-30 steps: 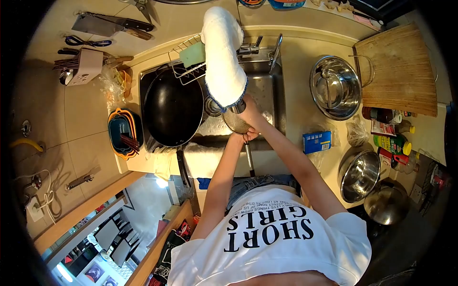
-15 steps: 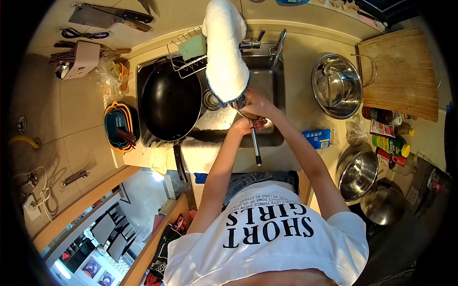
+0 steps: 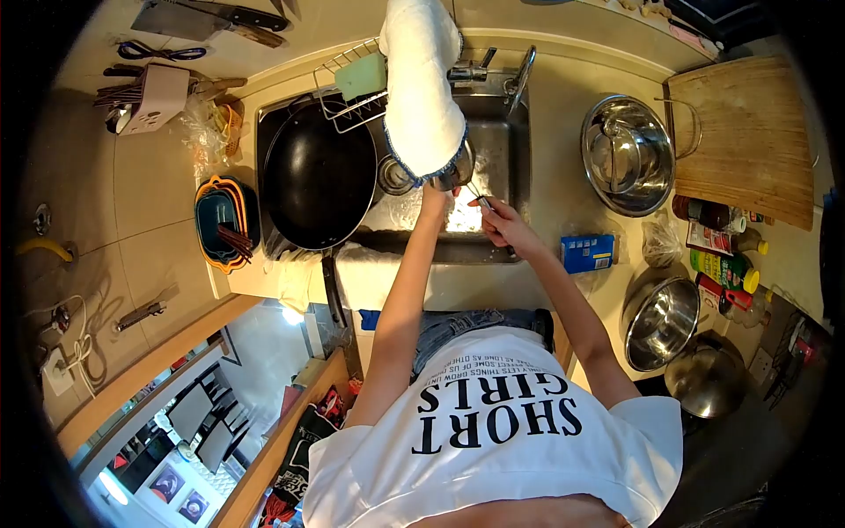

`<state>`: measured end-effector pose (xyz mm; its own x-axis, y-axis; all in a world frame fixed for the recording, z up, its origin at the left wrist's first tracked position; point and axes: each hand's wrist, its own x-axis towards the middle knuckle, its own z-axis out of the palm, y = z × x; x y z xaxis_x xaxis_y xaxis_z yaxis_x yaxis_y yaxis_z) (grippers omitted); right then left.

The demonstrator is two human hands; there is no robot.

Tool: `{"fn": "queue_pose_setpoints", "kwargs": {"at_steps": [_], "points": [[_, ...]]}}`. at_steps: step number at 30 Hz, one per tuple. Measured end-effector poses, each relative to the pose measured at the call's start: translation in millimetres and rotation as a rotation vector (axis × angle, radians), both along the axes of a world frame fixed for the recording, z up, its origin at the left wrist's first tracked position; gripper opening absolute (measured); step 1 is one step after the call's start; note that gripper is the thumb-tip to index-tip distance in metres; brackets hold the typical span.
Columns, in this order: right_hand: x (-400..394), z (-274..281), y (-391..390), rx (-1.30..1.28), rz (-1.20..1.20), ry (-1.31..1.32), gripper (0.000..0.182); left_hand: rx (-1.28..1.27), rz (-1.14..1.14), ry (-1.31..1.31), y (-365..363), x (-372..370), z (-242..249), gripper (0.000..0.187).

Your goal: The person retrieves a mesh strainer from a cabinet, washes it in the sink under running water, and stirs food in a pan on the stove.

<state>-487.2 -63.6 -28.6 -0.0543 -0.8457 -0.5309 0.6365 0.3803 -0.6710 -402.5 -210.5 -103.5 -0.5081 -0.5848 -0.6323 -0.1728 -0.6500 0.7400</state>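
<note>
In the head view, my right hand (image 3: 510,227) is closed round the handle of a long-handled metal utensil (image 3: 466,163). The utensil's round head lies over the sink (image 3: 506,167), partly covered by a hanging white cloth (image 3: 422,97) with blue edging. My left hand (image 3: 435,202) reaches to the cloth's lower edge, close by the utensil's head; its fingers are hidden there. A large black wok (image 3: 319,176) rests in the left part of the sink, its handle pointing towards me. Water glints on the sink floor under my hands.
A wire rack (image 3: 345,114) with a green sponge (image 3: 361,77) sits at the sink's back left, near the faucet (image 3: 475,66). Nested basins (image 3: 227,220) stand left; steel bowls (image 3: 627,157), a blue packet (image 3: 588,253), a wooden board (image 3: 739,132) and bottles are on the right.
My right hand has moved from the utensil's head down to its handle, and the handle has swung rightwards. The left hand has moved up and left towards the cloth's edge.
</note>
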Motion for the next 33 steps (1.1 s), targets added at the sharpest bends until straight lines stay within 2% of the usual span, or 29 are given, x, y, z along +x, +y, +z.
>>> {"fn": "queue_pose_setpoints", "kwargs": {"at_steps": [1, 2, 3, 4, 5, 7, 8, 9, 11, 12, 14, 15, 17, 18, 19, 21, 22, 24, 28, 30, 33], "points": [[4.0, 2.1, 2.5, 0.030, -0.092, -0.101, 0.028, -0.001, -0.003, -0.003, -2.5, 5.2, -30.1, 0.023], [7.3, 1.3, 5.6, 0.042, -0.140, -0.139, 0.029, -0.360, -0.096, -0.129, -6.5, 14.4, -81.4, 0.034], [7.7, 0.2, 9.5, 0.039, -0.143, -0.140, 0.029, -0.720, -0.189, -0.251, -9.8, 19.7, -108.7, 0.045], [6.8, -0.9, 15.0, 0.015, -0.145, -0.231, 0.029, -0.826, -0.492, -0.370, -17.5, 12.1, -36.9, 0.042], [6.2, -1.8, 19.6, -0.009, -0.148, -0.322, 0.029, -0.828, -0.496, -0.368, -21.0, 10.6, -17.5, 0.042], [6.6, -1.5, 24.1, 0.006, -0.131, -0.328, 0.029, -1.017, -0.557, -0.328, -23.3, 6.9, 9.2, 0.049], [7.2, -0.7, 24.9, 0.012, -0.072, -0.322, 0.029, -0.918, -0.642, -0.589, -11.3, -12.1, 68.4, 0.051], [8.1, -0.3, 24.9, 0.016, -0.011, -0.316, 0.030, -0.921, -0.644, -0.590, -5.7, -16.0, 49.4, 0.051], [11.2, -10.3, 22.3, 0.020, -0.013, -0.350, 0.032, -1.668, -0.929, -0.636, -3.3, -16.9, -2.4, 0.056], [12.6, -17.2, 20.7, 0.026, -0.015, -0.382, 0.035, -1.672, -0.930, -0.636, -2.4, -15.3, 4.1, 0.056], [14.3, -29.1, 20.8, 0.032, -0.041, -0.384, 0.036, -1.299, -1.161, -0.205, 2.0, -7.8, 17.4, 0.045], [14.8, -35.0, 20.9, 0.039, -0.062, -0.386, 0.039, -1.303, -1.162, -0.204, -1.6, -4.7, 29.9, 0.045], [19.6, -46.4, 24.6, 0.000, -0.072, -0.352, 0.039, -1.010, -1.446, -0.158, -12.2, 4.9, 66.6, 0.040], [21.1, -50.2, 24.5, -0.041, -0.084, -0.316, 0.039, -1.030, -1.452, -0.323, -12.2, 5.7, 87.8, 0.035], [21.8, -54.2, 23.9, -0.045, -0.084, -0.318, 0.039, -1.033, -1.454, -0.328, -13.5, 12.3, 89.9, 0.035], [23.4, -57.2, 21.6, -0.092, -0.076, -0.270, 0.039, -1.303, -1.439, -0.257, -16.4, 22.4, 93.8, 0.026], [24.5, -56.2, 18.6, -0.096, -0.077, -0.274, 0.039, -1.304, -1.442, -0.262, -17.0, 21.9, 96.2, 0.026], [29.2, -53.3, 11.9, -0.103, 0.021, -0.134, 0.040, -1.225, -1.417, -0.447, -15.5, 19.5, 100.5, 0.032], [35.2, -52.7, -0.6, -0.043, 0.056, -0.125, 0.039, -1.188, -1.349, -0.491, -14.8, 9.1, 92.2, 0.037], [34.8, -50.3, -2.3, -0.006, 0.076, -0.041, 0.040, -1.153, -1.356, -0.646, -14.3, 3.1, 91.7, 0.046], [33.0, -46.6, -0.9, 0.025, 0.155, 0.072, 0.044, -1.283, -1.258, -0.646, -16.8, 2.0, 62.6, 0.054]]}}
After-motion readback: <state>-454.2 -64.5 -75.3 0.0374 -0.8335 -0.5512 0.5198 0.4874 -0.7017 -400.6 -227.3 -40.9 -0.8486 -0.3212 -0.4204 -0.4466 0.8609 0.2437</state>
